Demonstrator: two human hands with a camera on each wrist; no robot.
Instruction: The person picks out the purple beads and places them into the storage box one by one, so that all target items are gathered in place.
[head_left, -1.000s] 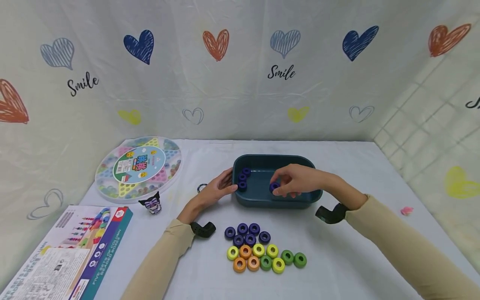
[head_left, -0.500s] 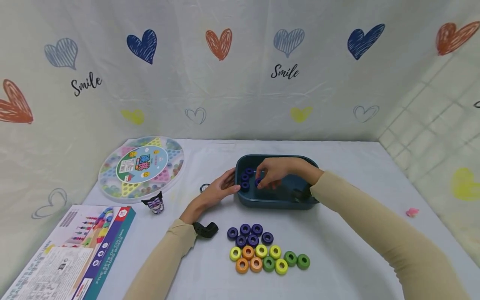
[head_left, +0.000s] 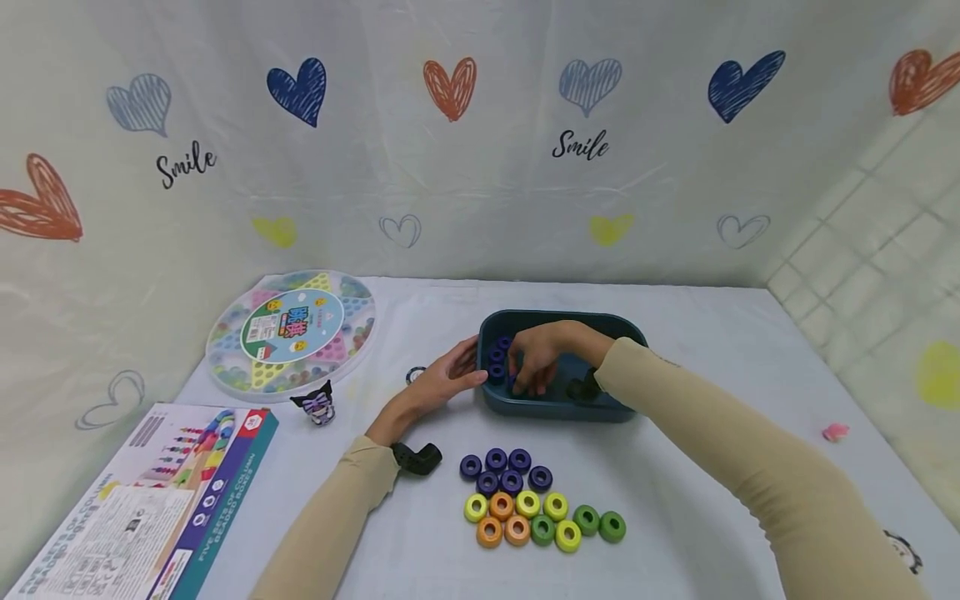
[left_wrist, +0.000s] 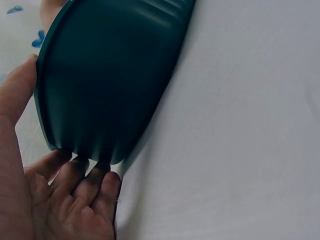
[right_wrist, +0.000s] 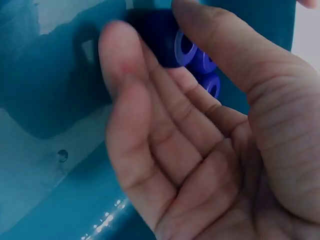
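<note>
A dark teal tray (head_left: 558, 412) stands on the white cloth. My left hand (head_left: 438, 383) rests against its left end, thumb and fingertips touching the outside and rim; the left wrist view shows the extended thumb (left_wrist: 22, 87) on one edge. Inside the tray, my right hand (head_left: 543, 354) pinches a purple bead (right_wrist: 167, 42) between thumb and forefinger, near the tray's left side. That bead is mostly hidden in the head view. Beside it, other purple beads (head_left: 497, 371) stand in a short column along the left wall.
Loose purple beads (head_left: 512, 482), yellow beads (head_left: 528, 503), orange beads (head_left: 490, 532) and green beads (head_left: 612, 527) lie in front of the tray. A round game board (head_left: 292, 333), a cartoon figure (head_left: 318, 404) and a flat box (head_left: 142, 500) are at left; a pink trinket (head_left: 836, 432) lies right.
My right hand has carried the purple bead leftward inside the tray and lowered it beside the column. My left hand keeps its place on the tray. The head view has shifted slightly.
</note>
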